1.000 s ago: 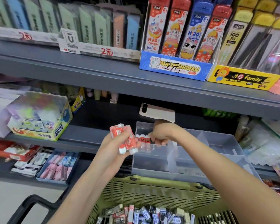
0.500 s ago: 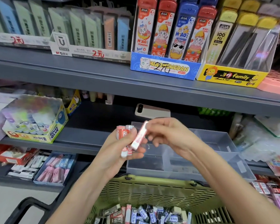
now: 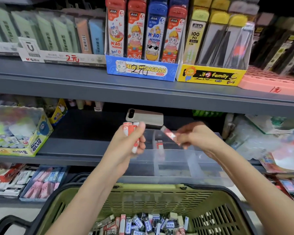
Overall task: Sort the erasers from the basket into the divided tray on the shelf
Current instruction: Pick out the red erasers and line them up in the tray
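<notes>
My left hand [image 3: 126, 146] grips a small bunch of red-and-white erasers [image 3: 130, 130] upright, just left of the clear divided tray [image 3: 202, 167] on the middle shelf. My right hand [image 3: 195, 136] pinches a single red eraser [image 3: 170, 134], tilted, above the tray's back compartments. A few red erasers [image 3: 159, 144] stand in the tray's back left compartment. Below, the green basket [image 3: 143, 195] holds a heap of several mixed erasers [image 3: 143, 224] in red, blue and grey sleeves.
A phone [image 3: 144, 117] lies on the shelf behind the tray. A box of glue sticks [image 3: 20, 133] stands at the left. Plastic-wrapped packs [image 3: 261, 138] crowd the right. The upper shelf [image 3: 143, 89] overhangs the tray and carries boxes of pencil leads.
My right hand took one eraser from the bunch in my left hand and has carried it right, over the tray. The left hand stayed almost in place.
</notes>
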